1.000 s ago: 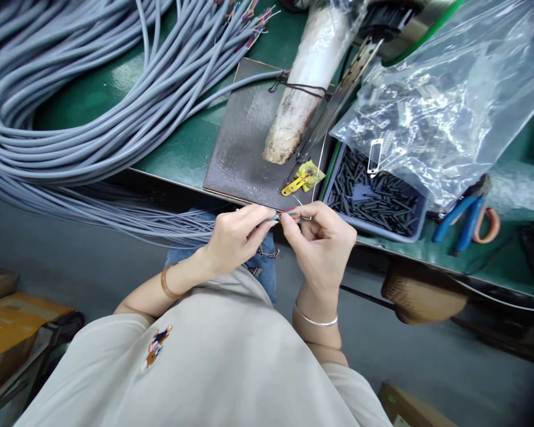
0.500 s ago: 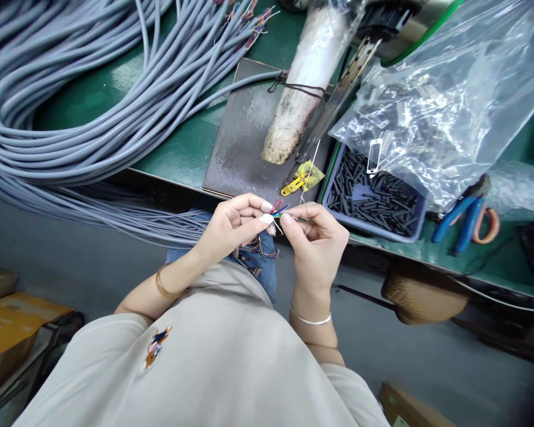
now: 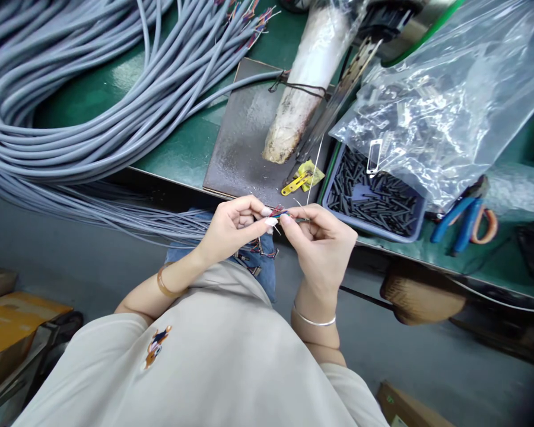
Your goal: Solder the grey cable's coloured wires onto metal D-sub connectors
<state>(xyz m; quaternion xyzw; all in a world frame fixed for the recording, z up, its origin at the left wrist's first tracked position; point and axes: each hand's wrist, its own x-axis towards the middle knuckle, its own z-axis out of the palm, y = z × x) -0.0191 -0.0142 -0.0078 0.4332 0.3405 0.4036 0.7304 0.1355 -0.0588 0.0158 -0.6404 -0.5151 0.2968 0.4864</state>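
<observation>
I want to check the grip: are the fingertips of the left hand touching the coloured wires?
Touching. The head view shows the left hand pinching the coloured wires between its thumb and forefinger.

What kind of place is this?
Probably a cable-assembly workbench: grey cables lie heaped on the green bench, a tray of black sleeves stands nearby, and both hands pinch coloured wires.
</observation>
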